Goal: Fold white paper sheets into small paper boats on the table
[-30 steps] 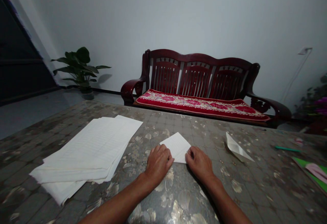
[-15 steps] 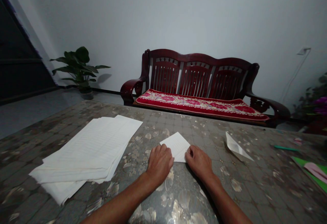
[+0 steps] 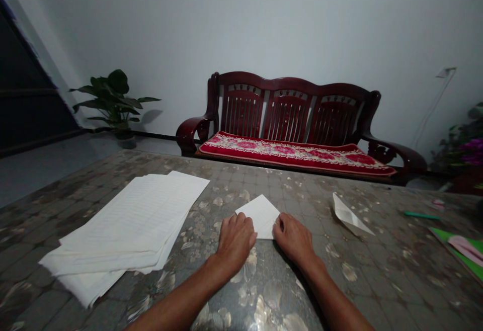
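Note:
A folded sheet of white paper (image 3: 262, 215) lies on the patterned tablecloth in front of me, its top corner pointing away. My left hand (image 3: 237, 235) is closed on the paper's left side, fingers curled over the edge. On the opposite side, my right hand (image 3: 291, 234) pinches the right edge between thumb and curled forefinger. Both hands rest low against the table, and the fingertips are partly hidden. To the left lies a loose stack of lined white paper (image 3: 124, 220). A separate folded paper piece (image 3: 349, 215) stands to the right of my right hand.
At the far right are a green pen-like stick (image 3: 421, 215) and a green sheet (image 3: 441, 235) with a pink piece on it. Beyond the table (image 3: 211, 291) stands a dark red wooden bench (image 3: 290, 109). A potted plant (image 3: 116, 99) is at the back left.
Hands and folded paper keep nearly the same position. The whole view has shifted very slightly.

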`<state>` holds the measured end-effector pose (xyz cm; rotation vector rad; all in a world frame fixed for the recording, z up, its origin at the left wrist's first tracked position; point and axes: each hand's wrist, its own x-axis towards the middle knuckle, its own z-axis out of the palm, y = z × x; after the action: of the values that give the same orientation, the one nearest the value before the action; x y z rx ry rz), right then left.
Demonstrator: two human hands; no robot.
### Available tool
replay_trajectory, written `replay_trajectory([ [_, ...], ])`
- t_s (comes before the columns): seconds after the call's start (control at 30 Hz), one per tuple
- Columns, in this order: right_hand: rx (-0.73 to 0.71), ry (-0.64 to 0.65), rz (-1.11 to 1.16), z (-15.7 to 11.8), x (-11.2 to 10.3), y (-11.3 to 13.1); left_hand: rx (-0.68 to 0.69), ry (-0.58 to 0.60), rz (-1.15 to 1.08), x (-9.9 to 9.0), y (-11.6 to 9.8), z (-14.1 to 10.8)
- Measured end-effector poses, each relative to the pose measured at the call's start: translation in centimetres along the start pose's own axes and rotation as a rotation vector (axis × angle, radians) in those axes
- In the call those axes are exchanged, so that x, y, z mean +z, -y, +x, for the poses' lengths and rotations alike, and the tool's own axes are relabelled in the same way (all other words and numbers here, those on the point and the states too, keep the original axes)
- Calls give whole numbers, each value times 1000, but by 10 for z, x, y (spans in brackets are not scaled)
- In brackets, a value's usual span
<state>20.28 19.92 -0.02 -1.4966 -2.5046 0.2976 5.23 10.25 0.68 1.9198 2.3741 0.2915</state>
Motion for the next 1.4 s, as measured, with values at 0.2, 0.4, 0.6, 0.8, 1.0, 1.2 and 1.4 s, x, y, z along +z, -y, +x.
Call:
replay_trajectory([
  [0.2, -15, -16, 24, -3, 1, -4, -11, -29, -169, 4, 5, -3],
  [0.4, -75, -92, -26, -9, 4, -7, 43, -103, -203, 12, 6, -4],
  [0.6, -96, -94, -70, -11, 7, -7, 332, -143, -132, 23, 11, -1],
  [0.8, -119, -101, -193, -14, 7, -9, 634, -56, -227, 39, 38, 9],
  [1.0, -113, -60, -188, -6, 5, -32, 641, 125, -167, 11, 47, -5],
  [1.2, 14, -130, -94, 0, -6, -42, 636, 183, -105, 0, 42, -11],
  [1.4, -384, 35, 269, -24, 19, 29, 676, 74, -144, 7, 41, -11],
])
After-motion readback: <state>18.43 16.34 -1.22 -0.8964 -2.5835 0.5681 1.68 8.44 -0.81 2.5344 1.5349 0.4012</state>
